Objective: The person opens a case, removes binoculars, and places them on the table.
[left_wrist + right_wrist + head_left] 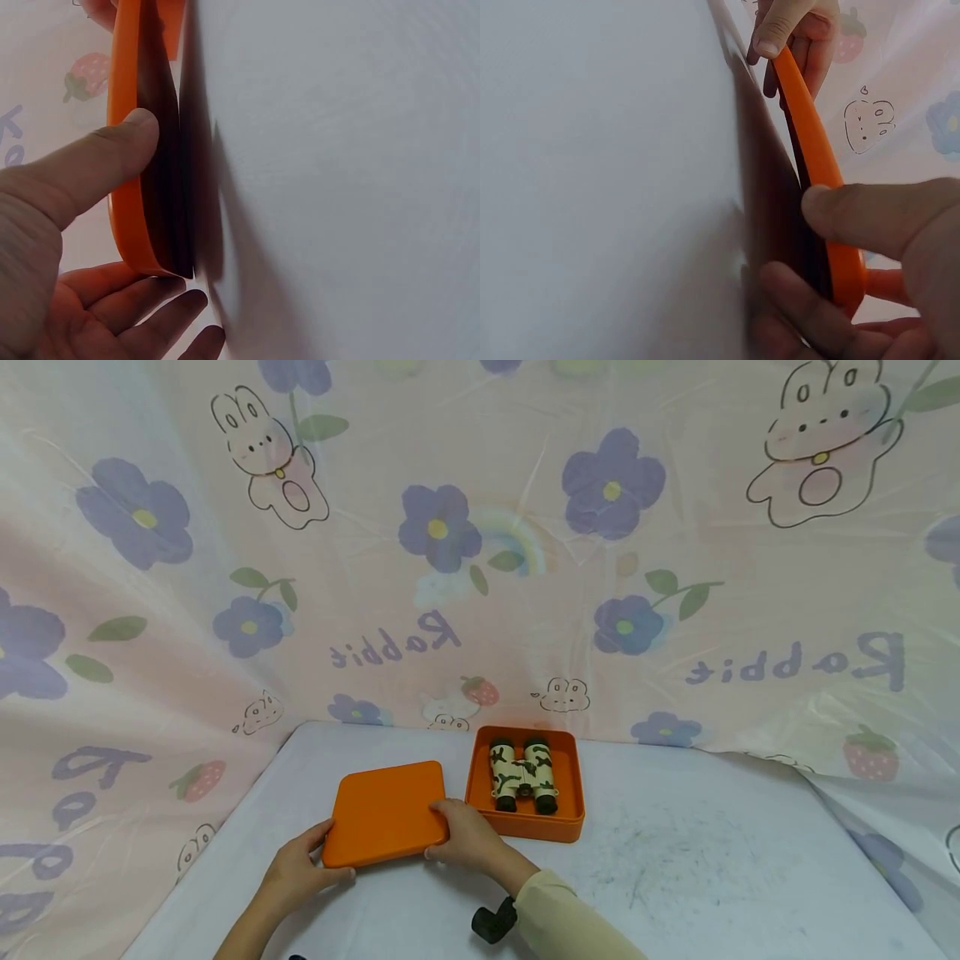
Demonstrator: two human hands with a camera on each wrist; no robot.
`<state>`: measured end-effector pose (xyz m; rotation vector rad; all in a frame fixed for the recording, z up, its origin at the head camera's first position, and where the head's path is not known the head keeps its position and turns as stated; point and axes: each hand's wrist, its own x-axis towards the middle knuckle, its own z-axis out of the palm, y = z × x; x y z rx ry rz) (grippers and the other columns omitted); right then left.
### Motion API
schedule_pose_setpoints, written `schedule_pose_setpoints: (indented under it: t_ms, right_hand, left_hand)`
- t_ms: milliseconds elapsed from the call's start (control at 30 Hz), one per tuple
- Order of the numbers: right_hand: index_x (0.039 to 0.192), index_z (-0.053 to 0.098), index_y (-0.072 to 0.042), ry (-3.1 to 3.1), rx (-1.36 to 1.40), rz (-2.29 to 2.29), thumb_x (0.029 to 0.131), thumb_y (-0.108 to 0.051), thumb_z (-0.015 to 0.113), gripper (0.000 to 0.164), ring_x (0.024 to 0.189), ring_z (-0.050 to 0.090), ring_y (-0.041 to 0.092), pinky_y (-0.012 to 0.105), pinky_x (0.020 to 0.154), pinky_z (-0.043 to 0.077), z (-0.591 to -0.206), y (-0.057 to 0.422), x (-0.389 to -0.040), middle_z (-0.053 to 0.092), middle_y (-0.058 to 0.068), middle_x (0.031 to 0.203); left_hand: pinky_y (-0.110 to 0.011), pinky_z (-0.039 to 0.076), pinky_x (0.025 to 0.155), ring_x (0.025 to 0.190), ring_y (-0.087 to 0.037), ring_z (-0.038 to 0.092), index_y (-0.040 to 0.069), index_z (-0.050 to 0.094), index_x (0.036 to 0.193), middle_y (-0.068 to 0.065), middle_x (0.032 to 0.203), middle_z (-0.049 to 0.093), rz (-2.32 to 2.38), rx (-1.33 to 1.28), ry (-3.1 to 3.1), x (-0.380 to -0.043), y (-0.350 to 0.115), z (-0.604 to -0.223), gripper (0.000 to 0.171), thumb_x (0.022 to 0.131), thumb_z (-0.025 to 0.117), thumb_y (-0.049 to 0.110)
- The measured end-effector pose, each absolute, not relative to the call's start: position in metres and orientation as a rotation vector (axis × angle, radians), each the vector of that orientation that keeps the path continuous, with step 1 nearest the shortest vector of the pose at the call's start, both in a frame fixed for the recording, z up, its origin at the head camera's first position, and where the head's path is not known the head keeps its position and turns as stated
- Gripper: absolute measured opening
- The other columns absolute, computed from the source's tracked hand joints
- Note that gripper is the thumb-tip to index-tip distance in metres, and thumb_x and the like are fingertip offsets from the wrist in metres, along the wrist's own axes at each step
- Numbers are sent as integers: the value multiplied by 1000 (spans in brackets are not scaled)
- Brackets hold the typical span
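An orange rectangular lid [386,814] is held between both hands, its flat side up and its hollow side facing the table. My left hand [292,868] grips the near left corner, thumb on the near rim. At the right edge my right hand [468,839] pinches the lid, thumb at the rim and fingers around the side. In the right wrist view the lid's orange rim [810,124] stands close over the white surface, its shadow below. Just right of it sits an open orange box [573,827] with camouflage binoculars [525,775] lying inside.
A small black bent object [493,922] lies on the white table [697,852], partly covered by the right sleeve [570,918]. Another dark thing [297,957] just shows at the bottom edge. A patterned curtain [517,635] hangs behind and at the sides.
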<state>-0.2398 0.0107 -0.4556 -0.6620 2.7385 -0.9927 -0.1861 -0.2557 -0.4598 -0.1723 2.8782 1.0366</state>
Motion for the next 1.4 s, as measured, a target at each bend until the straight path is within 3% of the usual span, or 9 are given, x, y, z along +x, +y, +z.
schedule_pose_setpoints:
  t_ms: [433,933,1200,1400]
  right_hand:
    - [125,61,-9,2715,-657,-1008,71,-18,85,59,109,57,20,42,103,48,-464,11,-242,62,7,122]
    - [121,63,-9,2731,-643,-954,69,-14,85,57,109,57,21,42,103,48,-470,7,-239,63,6,120]
    - [122,61,-12,2757,-704,-891,69,-15,86,59,105,57,16,36,101,50,-472,9,-242,60,6,119]
    - [126,59,-13,2752,-726,-852,71,-18,85,61,110,56,19,37,102,49,-472,11,-239,55,9,127]
  left_hand:
    - [-63,37,105,132,-50,39,-2,39,144,-27,145,42,1015,-201,2862,-186,-253,-460,103,62,89,36]
    - [-60,39,105,128,-46,46,-7,42,140,-29,140,47,918,-157,2934,-186,-248,-464,95,62,89,21]
    - [-60,40,103,124,-46,48,-7,42,139,-30,138,48,898,-132,2936,-187,-248,-460,95,62,89,21]
    - [-61,40,103,123,-46,48,-8,42,138,-31,137,49,892,-122,2929,-188,-248,-462,95,61,90,22]
